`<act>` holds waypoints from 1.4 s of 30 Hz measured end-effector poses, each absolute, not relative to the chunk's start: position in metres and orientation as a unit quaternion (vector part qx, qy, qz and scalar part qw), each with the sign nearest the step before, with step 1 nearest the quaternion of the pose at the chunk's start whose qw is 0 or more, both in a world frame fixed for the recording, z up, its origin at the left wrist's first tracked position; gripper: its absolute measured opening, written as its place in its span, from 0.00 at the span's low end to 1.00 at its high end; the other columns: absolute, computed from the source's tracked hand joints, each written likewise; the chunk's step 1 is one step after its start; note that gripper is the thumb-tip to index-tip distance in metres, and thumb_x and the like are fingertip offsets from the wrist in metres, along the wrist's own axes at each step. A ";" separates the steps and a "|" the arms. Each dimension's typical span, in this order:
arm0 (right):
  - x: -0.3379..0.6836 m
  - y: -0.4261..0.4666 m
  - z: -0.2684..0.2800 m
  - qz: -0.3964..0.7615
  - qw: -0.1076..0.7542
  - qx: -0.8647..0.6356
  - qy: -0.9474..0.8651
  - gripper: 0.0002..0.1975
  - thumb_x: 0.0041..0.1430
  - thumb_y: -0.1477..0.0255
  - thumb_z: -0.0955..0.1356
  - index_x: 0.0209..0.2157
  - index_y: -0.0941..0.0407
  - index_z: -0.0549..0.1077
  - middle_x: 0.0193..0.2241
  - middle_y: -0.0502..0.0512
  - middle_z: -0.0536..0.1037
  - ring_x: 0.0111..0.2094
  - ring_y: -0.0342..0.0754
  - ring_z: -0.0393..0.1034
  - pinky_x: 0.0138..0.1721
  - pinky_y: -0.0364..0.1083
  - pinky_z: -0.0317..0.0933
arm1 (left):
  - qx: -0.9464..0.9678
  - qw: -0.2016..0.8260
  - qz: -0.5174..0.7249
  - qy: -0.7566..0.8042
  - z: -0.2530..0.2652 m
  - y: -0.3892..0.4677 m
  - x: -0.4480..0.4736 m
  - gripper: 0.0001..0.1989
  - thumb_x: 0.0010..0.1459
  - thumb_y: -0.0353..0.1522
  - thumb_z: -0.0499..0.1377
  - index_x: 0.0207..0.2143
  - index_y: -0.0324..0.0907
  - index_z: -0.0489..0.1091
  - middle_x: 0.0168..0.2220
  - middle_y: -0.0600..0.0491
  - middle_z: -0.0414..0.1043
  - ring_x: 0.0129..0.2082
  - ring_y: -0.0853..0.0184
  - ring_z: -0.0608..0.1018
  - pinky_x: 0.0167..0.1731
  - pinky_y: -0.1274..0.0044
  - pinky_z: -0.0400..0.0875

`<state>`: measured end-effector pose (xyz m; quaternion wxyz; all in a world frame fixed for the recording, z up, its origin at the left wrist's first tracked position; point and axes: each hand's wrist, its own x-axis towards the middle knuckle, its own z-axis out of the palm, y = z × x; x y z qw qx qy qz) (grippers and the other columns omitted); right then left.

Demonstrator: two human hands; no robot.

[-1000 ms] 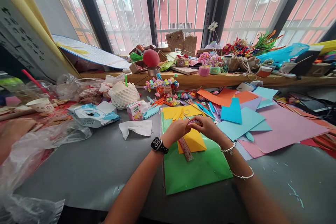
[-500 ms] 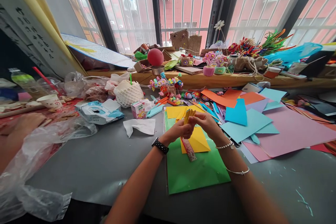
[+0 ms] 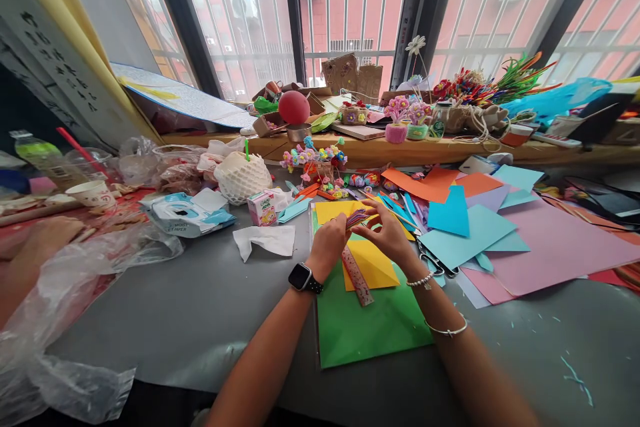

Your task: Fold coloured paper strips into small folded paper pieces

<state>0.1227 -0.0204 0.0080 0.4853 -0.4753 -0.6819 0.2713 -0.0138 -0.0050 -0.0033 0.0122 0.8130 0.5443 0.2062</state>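
A small stack of folded paper with purple and multicoloured edges (image 3: 356, 217) is pinched in my left hand (image 3: 329, 243), its back turned up and a dark watch on the wrist. My right hand (image 3: 387, 232) curves around the far end of the stack, thumb and forefinger apart; whether they touch it is hard to see. Below both hands lie yellow paper (image 3: 377, 267) and a pink patterned strip like a ruler (image 3: 357, 277). These rest on a green sheet (image 3: 370, 340) on the grey table.
Scissors (image 3: 434, 263) lie partly under blue paper (image 3: 470, 238) on the right, beside a large pink sheet (image 3: 560, 247). To the left are a tissue (image 3: 265, 241), a small pink carton (image 3: 262, 208) and a wipes pack (image 3: 187, 213). Another person's arm (image 3: 30, 257) shows far left.
My left hand has rolled over, bringing the watch face up and the stack's coloured edges into view. The fingers of my right hand have spread from their pinch on the yellow folded paper.
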 end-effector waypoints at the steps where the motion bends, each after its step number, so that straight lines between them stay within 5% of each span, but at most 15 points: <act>1: 0.123 -0.020 0.007 0.274 0.479 -0.472 -0.687 0.28 0.42 0.62 0.68 0.46 0.56 0.61 0.35 0.56 0.71 0.29 0.46 0.68 0.28 0.45 0.64 | 0.820 -0.018 0.184 0.541 -0.002 -0.006 -0.014 0.09 0.57 0.32 0.44 0.35 0.36 0.60 0.28 0.47 0.68 0.31 0.63 0.72 0.28 0.76 0.63; 8: 0.130 -0.016 0.003 0.280 0.456 -0.413 -0.737 0.16 0.44 0.64 0.68 0.36 0.56 0.69 0.35 0.57 0.72 0.35 0.48 0.68 0.33 0.44 0.65 | 0.861 -0.093 0.128 0.483 -0.004 -0.006 -0.012 0.11 0.58 0.33 0.43 0.37 0.36 0.60 0.31 0.46 0.68 0.33 0.63 0.73 0.28 0.76 0.64; 19: 0.131 -0.020 0.002 0.222 0.460 -0.471 -0.719 0.08 0.44 0.67 0.68 0.26 0.57 0.72 0.25 0.53 0.74 0.26 0.46 0.68 0.28 0.44 0.61 | 0.866 0.031 0.176 0.467 -0.002 -0.010 -0.015 0.11 0.55 0.37 0.47 0.31 0.38 0.62 0.28 0.48 0.69 0.28 0.65 0.72 0.25 0.78 0.60; 25: 0.138 -0.020 0.012 0.268 0.436 -0.440 -0.738 0.10 0.44 0.64 0.68 0.25 0.57 0.72 0.23 0.52 0.73 0.24 0.43 0.66 0.23 0.41 0.59 | 0.863 0.264 0.213 0.374 0.012 -0.003 -0.028 0.20 0.46 0.47 0.52 0.21 0.39 0.61 0.19 0.56 0.62 0.20 0.72 0.65 0.19 0.81 0.53; 28: 0.142 -0.023 0.019 0.287 0.416 -0.418 -0.755 0.10 0.44 0.65 0.68 0.25 0.58 0.72 0.22 0.51 0.71 0.21 0.41 0.63 0.19 0.40 0.56 | 0.798 0.512 0.123 0.293 0.022 -0.002 -0.036 0.19 0.49 0.46 0.50 0.27 0.37 0.64 0.21 0.55 0.64 0.19 0.74 0.65 0.21 0.81 0.57; 32: 0.146 -0.028 0.026 0.302 0.403 -0.372 -0.780 0.09 0.44 0.65 0.69 0.25 0.57 0.72 0.24 0.51 0.71 0.25 0.42 0.65 0.23 0.41 0.58 | 0.680 0.701 0.063 0.206 0.024 -0.005 -0.037 0.21 0.50 0.45 0.49 0.37 0.38 0.63 0.24 0.53 0.66 0.20 0.74 0.67 0.22 0.80 0.58; 42: 0.156 -0.021 0.022 0.344 0.441 -0.353 -0.750 0.12 0.43 0.65 0.69 0.33 0.54 0.72 0.35 0.55 0.69 0.34 0.45 0.67 0.30 0.44 0.65 | 0.632 0.721 0.174 0.225 0.011 -0.011 -0.017 0.16 0.51 0.43 0.50 0.26 0.37 0.58 0.20 0.59 0.57 0.16 0.78 0.62 0.19 0.81 0.56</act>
